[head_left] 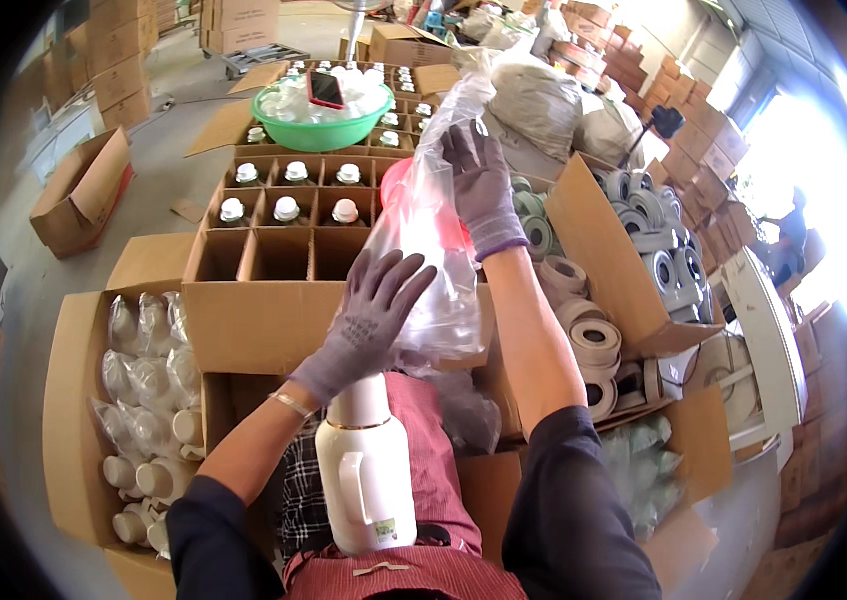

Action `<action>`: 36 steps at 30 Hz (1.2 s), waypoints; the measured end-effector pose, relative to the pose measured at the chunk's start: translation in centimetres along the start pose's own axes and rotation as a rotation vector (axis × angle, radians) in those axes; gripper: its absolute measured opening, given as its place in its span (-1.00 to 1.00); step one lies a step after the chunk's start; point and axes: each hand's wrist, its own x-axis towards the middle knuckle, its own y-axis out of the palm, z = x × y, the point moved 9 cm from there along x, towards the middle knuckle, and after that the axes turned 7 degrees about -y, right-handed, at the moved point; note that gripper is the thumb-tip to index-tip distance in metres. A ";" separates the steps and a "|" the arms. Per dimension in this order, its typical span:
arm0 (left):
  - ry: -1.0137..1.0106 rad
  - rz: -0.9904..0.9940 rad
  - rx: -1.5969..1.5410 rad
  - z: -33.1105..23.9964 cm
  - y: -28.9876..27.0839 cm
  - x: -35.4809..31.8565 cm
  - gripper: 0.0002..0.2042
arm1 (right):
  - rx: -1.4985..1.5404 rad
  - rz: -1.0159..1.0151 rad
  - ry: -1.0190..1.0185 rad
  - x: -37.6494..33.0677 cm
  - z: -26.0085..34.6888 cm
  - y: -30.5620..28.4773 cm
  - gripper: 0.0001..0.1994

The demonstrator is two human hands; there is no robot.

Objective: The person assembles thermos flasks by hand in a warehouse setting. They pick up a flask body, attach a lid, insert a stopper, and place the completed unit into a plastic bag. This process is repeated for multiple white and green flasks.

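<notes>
A white vacuum jug [369, 490] with a side handle and a gold band stands upright in my lap. Just above its top, my left hand [369, 315], in a grey glove, has its fingers spread against the lower side of a clear plastic bag [434, 310]. The bag stretches up and away from me, with something pink-red showing behind it. My right hand [484, 190], gloved too, is raised with fingers extended along the bag's upper right side. Whether its thumb pinches the film is hidden.
Ahead, a divided carton [264, 310] holds white-capped bottles; a green basin [319, 135] with clear plastic pieces and a phone [326, 90] sits beyond. At left, a carton [74, 420] holds bagged white parts. At right, a tilted carton [604, 260] holds grey ring-shaped parts.
</notes>
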 end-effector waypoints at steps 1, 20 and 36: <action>-0.117 0.021 0.016 3.4 1.1 0.1 -0.28 | 0.016 0.060 0.047 -0.4 -2.1 2.4 -0.43; -0.865 -0.003 -0.816 12.8 3.4 -19.5 -0.73 | -0.710 -0.337 0.412 -29.0 -10.7 -16.3 -0.65; -0.668 -0.064 -0.296 -2.3 -4.8 -29.1 -0.47 | -1.454 1.252 -0.258 -48.9 -0.6 -2.0 -0.84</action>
